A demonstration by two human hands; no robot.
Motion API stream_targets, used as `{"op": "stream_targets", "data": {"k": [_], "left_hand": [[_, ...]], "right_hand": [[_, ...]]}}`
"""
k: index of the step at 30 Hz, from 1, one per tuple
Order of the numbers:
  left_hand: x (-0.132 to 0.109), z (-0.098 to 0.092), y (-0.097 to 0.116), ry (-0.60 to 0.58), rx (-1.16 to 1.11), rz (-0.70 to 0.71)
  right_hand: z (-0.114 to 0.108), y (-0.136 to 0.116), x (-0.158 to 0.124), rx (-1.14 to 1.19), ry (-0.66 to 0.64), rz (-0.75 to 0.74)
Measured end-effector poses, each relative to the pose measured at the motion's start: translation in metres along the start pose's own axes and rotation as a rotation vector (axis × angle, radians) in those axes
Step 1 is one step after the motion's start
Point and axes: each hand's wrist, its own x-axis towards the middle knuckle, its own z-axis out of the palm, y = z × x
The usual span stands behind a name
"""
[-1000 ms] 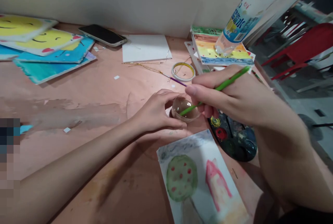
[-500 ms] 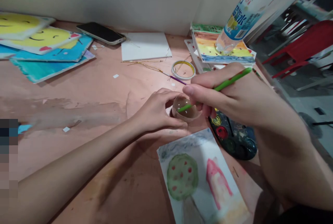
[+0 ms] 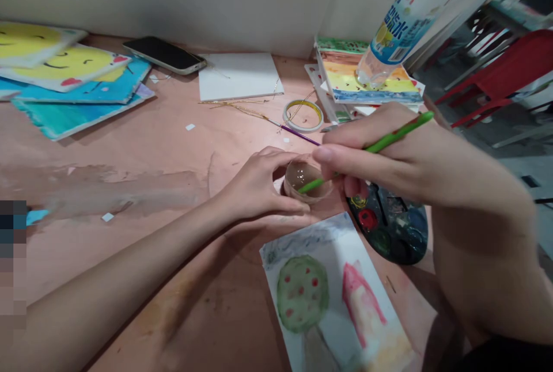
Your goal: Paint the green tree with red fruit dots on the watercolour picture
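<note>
My left hand (image 3: 270, 182) curves round the left side of a small cup (image 3: 298, 188) of murky water, thumb and fingers on its wall. Between the thumb and fingers of my right hand (image 3: 380, 159) is a green paintbrush (image 3: 397, 132); its lower end dips into the water, so the bristles are hidden. Just below the cup lies a painting (image 3: 337, 303) with a round green tree dotted red and a pink-red pointed shape. A dark paint palette (image 3: 389, 231) with red, yellow and green wells sits partly under my right hand.
Painted canvases (image 3: 78, 84) are piled at the left, beside a phone (image 3: 164, 54). A blank white canvas (image 3: 239, 75), a tape roll (image 3: 303, 115) and a thin purple brush (image 3: 298, 134) lie behind the cup. A plastic bottle (image 3: 389, 38) stands on stacked paintings (image 3: 345, 75) at the right.
My right hand has shifted slightly to the right with the green paintbrush, whose lower end remains in the water. My left hand stays on the cup.
</note>
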Motion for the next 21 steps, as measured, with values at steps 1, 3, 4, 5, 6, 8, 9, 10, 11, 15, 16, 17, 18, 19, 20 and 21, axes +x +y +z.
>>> {"op": "stream_targets", "data": {"k": [1, 3, 4, 5, 6, 8, 9, 10, 11, 15, 16, 17, 18, 19, 20, 21], "left_hand": [[0.000, 0.000, 0.000, 0.009, 0.016, -0.001], [0.000, 0.000, -0.001, 0.015, 0.053, 0.009], [0.000, 0.000, -0.001, 0.018, 0.063, 0.018], [0.000, 0.000, -0.001, 0.021, 0.066, 0.027], [0.000, 0.000, -0.001, 0.026, 0.064, 0.033], [0.000, 0.000, -0.001, 0.023, 0.052, 0.025], [0.000, 0.000, 0.000, 0.016, 0.040, 0.016], [0.000, 0.000, 0.000, 0.001, 0.027, 0.007], [0.000, 0.000, 0.001, -0.008, 0.013, -0.001], [-0.001, 0.000, 0.002, 0.021, 0.017, -0.014], [-0.001, 0.000, 0.002, 0.029, 0.030, -0.013], [-0.001, -0.001, 0.002, 0.029, 0.042, -0.011], [-0.001, -0.001, 0.002, 0.023, 0.050, -0.008], [-0.001, -0.001, 0.003, 0.017, 0.055, -0.006], [-0.001, -0.002, 0.003, 0.016, 0.058, -0.002], [-0.001, -0.002, 0.003, 0.016, 0.059, 0.004]], "right_hand": [[-0.003, 0.001, -0.002, 0.000, -0.023, -0.006], [-0.008, 0.007, -0.006, -0.055, 0.005, 0.071], [-0.009, 0.010, -0.008, -0.108, 0.050, 0.138], [-0.008, 0.012, -0.008, -0.158, 0.094, 0.192], [-0.006, 0.013, -0.008, -0.187, 0.136, 0.228], [0.001, 0.009, -0.005, -0.143, 0.156, 0.215], [0.004, 0.005, -0.004, -0.090, 0.127, 0.167], [0.005, 0.001, -0.002, -0.038, 0.088, 0.114], [0.005, -0.003, -0.002, -0.004, 0.046, 0.069], [-0.009, -0.005, -0.007, 0.013, -0.067, 0.063], [-0.013, -0.002, -0.010, -0.008, -0.051, 0.095], [-0.016, 0.001, -0.012, -0.042, -0.024, 0.130], [-0.017, 0.005, -0.014, -0.083, 0.012, 0.164], [-0.016, 0.008, -0.016, -0.129, 0.051, 0.198], [-0.014, 0.010, -0.016, -0.159, 0.086, 0.229], [-0.010, 0.010, -0.015, -0.157, 0.117, 0.249]]}}
